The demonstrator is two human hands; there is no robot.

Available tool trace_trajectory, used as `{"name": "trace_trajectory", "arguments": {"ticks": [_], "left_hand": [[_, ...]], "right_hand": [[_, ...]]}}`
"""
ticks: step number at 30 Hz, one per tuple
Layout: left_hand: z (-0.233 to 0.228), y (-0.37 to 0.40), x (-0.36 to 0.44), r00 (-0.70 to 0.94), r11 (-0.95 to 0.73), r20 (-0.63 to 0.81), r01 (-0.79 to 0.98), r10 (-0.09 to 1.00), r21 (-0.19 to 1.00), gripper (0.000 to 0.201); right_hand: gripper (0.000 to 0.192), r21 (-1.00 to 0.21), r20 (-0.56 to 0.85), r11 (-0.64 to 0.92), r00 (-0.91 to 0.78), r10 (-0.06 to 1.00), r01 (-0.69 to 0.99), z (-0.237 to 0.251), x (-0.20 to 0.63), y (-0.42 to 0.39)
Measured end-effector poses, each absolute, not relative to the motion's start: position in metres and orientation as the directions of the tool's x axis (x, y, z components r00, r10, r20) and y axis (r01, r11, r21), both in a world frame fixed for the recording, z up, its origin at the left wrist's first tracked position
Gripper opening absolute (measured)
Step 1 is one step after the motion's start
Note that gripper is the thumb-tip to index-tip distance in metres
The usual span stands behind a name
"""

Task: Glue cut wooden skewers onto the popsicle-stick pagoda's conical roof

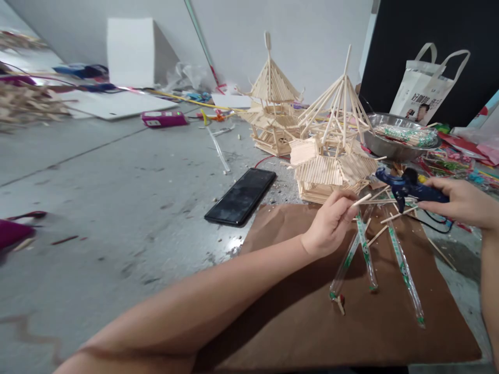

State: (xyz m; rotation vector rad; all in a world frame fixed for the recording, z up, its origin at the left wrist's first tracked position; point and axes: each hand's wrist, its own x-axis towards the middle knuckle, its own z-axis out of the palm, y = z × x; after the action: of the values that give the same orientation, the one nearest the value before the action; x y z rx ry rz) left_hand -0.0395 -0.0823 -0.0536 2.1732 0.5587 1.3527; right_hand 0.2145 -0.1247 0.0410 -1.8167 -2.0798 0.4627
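Wooden stick pinched in left hand, above the far edge of the brown board. Right hand grips dark blue glue gun near the board's far right corner, nozzle pointing left. Stick-built pavilion model stands just past the far edge, upper roof bare ribs. Clear wrappers with green print lie on the board's right half, loose sticks at their far ends. Phone on floor, beside the far left corner.

Makeshift craft workshop: grey floor, stick pagoda models, scattered wrappers.
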Motion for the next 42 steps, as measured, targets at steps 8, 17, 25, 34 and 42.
{"name": "trace_trajectory", "arguments": {"ticks": [8,17,25,34,42], "left_hand": [[-0.055,-0.091,-0.036,0.597,-0.612,0.490,0.003,0.635,0.790,0.032],[-0.056,-0.099,-0.035,0.506,-0.500,0.415,0.037,0.756,0.865,0.042],[-0.052,-0.096,-0.034,0.616,-0.556,0.405,0.066,0.676,0.828,0.037],[-0.038,-0.084,-0.040,0.472,-0.531,0.407,0.162,0.782,0.832,0.034],[-0.042,-0.078,-0.041,0.485,-0.552,0.409,0.196,0.773,0.810,0.037]], "right_hand": [[0.025,-0.959,0.007,0.043,-0.129,0.992,0.279,0.008,0.185,-0.118],[0.038,-0.958,0.113,0.186,-0.308,0.945,0.218,-0.019,0.147,-0.116],[0.043,-0.879,0.209,0.313,-0.298,0.931,0.360,-0.012,0.139,-0.126],[0.039,-0.469,0.394,0.356,-0.170,0.903,0.808,-0.016,0.164,-0.116],[0.052,-0.298,0.390,0.436,-0.309,0.868,0.849,-0.026,0.159,-0.113]]}}
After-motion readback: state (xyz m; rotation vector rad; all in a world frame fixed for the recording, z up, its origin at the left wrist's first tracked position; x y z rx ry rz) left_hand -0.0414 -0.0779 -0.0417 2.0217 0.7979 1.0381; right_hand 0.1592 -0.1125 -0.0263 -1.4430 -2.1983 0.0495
